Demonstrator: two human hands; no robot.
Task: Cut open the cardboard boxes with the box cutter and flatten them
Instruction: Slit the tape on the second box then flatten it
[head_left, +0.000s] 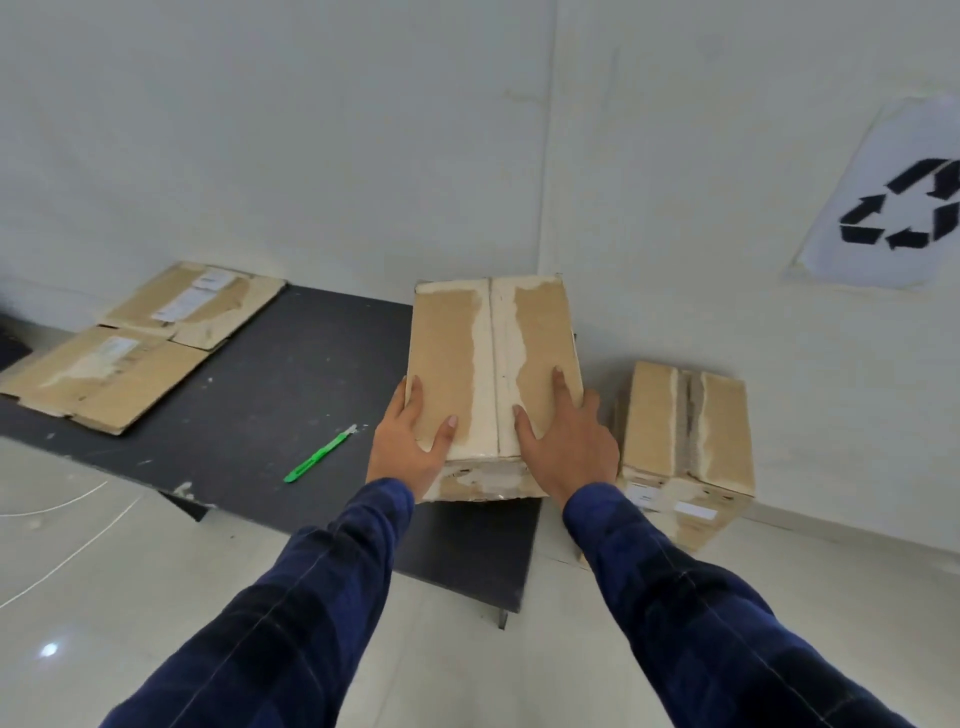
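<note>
Forward, arms outstretched, left hand (402, 452), right hand (566, 447) pressing box (452, 338) corners

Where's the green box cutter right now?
In the head view, the green box cutter lies on the dark table, left of the left hand, between the flattened cardboard and the closed box.
</note>
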